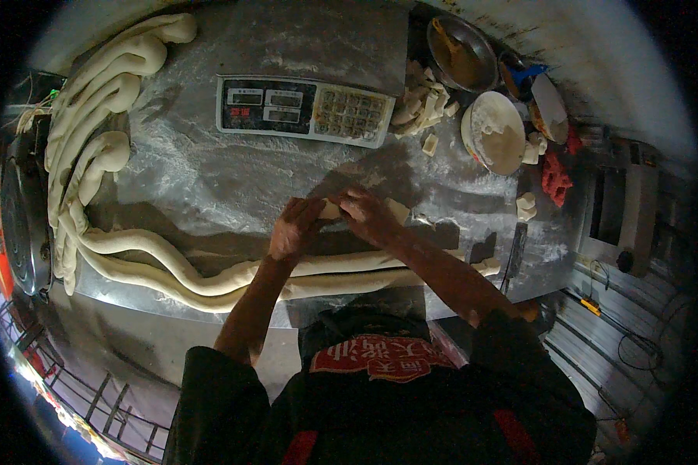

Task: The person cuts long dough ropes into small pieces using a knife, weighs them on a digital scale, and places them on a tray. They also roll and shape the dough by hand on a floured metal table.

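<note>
Above the floured metal work surface (209,192), my left hand (295,224) and my right hand (365,212) hold a small piece of pale dough (329,210) between them, one at each end. Another flat piece of dough (398,211) lies just right of my right hand's fingers, partly hidden by that hand. Two long ropes of dough (349,285) run under my forearms, from the folded dough coils (93,116) at the left to the right part of the surface.
A digital scale (305,110) lies beyond my hands. At the back right are cut dough pieces (427,104), a metal bowl (462,55) and a white bowl with flour (493,132). A long dark blade-like tool (516,253) lies at the right, near a dough lump (525,207) and red cloth (555,177).
</note>
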### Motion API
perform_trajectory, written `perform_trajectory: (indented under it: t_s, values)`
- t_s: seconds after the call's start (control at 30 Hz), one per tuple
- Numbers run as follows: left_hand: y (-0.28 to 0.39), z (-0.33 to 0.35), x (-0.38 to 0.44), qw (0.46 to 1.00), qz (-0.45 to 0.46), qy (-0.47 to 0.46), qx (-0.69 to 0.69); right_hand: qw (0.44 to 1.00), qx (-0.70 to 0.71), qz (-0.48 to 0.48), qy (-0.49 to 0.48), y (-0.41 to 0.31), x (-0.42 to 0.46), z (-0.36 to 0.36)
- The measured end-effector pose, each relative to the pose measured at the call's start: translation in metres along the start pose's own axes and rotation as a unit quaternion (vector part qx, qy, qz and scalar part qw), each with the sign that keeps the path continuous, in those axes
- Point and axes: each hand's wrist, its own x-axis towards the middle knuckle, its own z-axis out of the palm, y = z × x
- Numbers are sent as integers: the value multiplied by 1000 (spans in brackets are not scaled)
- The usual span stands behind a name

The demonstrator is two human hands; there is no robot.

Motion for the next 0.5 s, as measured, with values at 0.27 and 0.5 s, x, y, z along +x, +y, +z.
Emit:
perform_trajectory:
  t_s: [0.27, 0.5]
  values:
    - [11, 6, -2, 997, -33, 59, -45, 992, 116, 20, 52, 17, -16, 30]
    - [10, 5, -4, 991, -82, 38, -95, 996, 74, 30, -36, 22, -8, 5]
